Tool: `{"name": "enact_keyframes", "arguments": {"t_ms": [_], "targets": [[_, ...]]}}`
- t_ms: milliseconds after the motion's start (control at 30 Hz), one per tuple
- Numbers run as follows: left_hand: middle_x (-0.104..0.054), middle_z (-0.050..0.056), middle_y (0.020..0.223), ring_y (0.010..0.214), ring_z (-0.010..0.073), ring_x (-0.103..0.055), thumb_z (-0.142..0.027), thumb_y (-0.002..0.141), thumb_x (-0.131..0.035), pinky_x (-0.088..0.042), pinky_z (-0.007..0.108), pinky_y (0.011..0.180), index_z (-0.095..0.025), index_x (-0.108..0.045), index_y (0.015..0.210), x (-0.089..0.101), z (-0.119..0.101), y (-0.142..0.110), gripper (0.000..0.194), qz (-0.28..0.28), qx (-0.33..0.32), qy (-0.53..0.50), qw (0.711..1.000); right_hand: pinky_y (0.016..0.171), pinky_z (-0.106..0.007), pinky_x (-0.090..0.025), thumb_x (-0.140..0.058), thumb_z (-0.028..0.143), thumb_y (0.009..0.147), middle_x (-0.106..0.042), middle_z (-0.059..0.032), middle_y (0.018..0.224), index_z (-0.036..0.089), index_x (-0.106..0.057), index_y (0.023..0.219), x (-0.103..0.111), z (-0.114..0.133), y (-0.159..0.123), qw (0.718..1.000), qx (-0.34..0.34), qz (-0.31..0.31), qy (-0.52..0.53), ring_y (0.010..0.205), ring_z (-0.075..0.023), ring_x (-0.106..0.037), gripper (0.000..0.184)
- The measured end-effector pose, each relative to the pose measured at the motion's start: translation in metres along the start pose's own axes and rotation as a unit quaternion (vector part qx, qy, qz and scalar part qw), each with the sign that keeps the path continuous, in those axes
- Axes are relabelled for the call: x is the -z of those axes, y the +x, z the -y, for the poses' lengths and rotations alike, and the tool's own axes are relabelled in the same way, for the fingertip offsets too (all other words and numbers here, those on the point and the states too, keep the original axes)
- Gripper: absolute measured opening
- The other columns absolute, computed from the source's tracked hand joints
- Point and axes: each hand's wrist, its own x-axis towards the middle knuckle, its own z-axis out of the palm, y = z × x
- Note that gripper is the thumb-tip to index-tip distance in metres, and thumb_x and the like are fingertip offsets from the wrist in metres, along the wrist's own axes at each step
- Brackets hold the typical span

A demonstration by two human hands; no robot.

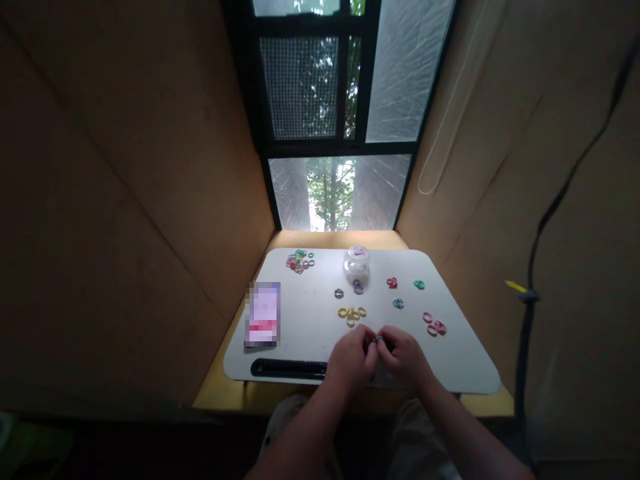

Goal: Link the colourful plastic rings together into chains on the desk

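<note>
My left hand (351,358) and my right hand (403,355) meet above the front part of the white table (305,333). Both are closed, with fingertips pinching a small greenish ring (379,338) that looks like a hair tie. Just beyond the fingers lies a cluster of yellow hair ties (352,314). Farther back are purple ones (358,287) and a dark grey one (339,293). On the right sit red (392,283), green (419,285), blue (398,303) and pink (439,327) hair ties in separate groups.
A mixed heap of hair ties (299,261) lies at the back left. Near the back edge stands a clear plastic jar (357,265). A phone (263,315) rests at the left, and a black slot (287,368) runs along the front edge. Walls flank both sides.
</note>
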Motion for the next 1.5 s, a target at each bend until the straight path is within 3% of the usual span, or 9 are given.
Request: {"name": "enact_keyframes", "arguments": {"t_ms": [333,1500], "targets": [[-0.063,-0.001,0.077,0.071,0.0144,-0.056,-0.021,0.086,-0.051,-0.037,0.025,0.065,-0.02,-0.058,0.085,-0.007,-0.001,-0.002,0.007,-0.023,-0.009,0.01,1.0,0.059,-0.025,-0.03,-0.047,0.023,0.082,-0.054,0.0012,0.063,0.02,-0.047,0.064,0.003,0.007,-0.004,0.999,-0.003,-0.031,-0.006,0.061,-0.0136,-0.048,0.018],[-0.061,-0.001,0.074,0.069,0.0139,-0.054,-0.022,0.087,-0.052,-0.035,0.025,0.064,-0.02,-0.055,0.082,-0.008,-0.003,-0.004,0.007,-0.035,-0.014,0.035,0.999,0.059,-0.025,-0.029,-0.047,0.02,0.08,-0.054,0.0016,0.064,0.02,-0.05,0.065,0.0,0.006,-0.006,0.999,-0.007,-0.043,-0.007,0.061,-0.0133,-0.048,0.015]]}}
